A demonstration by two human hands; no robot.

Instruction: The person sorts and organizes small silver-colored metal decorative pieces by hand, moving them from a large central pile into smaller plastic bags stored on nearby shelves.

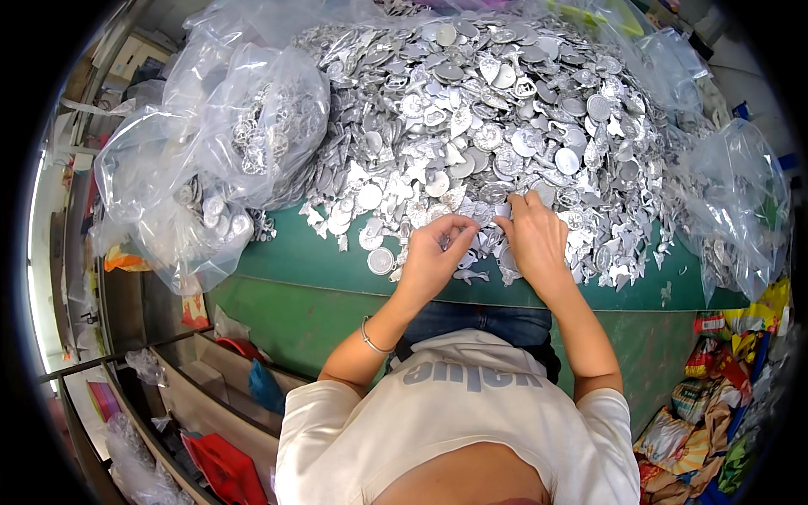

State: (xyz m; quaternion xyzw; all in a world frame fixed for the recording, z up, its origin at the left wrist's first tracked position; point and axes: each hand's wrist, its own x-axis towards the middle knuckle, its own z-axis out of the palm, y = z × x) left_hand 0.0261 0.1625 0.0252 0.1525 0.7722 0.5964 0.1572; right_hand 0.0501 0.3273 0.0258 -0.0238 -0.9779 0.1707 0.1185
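Note:
A large heap of silver-coloured metal charms and pendants (471, 109), many round, some leaf- or animal-shaped, covers the green tabletop (328, 269). At its near edge, my left hand (436, 257) is closed, thumb and forefinger pinched together; whatever they hold is too small to make out. Just to its right, my right hand (539, 240) rests over the pieces with bent fingers, thumb and forefinger closing on something I cannot make out. Loose pieces lie between and under both hands. A round medallion (380, 261) lies left of my left wrist, which wears a bracelet (374, 338).
Clear plastic bags of metal pieces (273, 126) stand at the heap's left; another plastic bag (741, 202) sits at the right edge. Shelving with a red item (225, 467) is at lower left. Colourful packets (694, 421) are piled at lower right.

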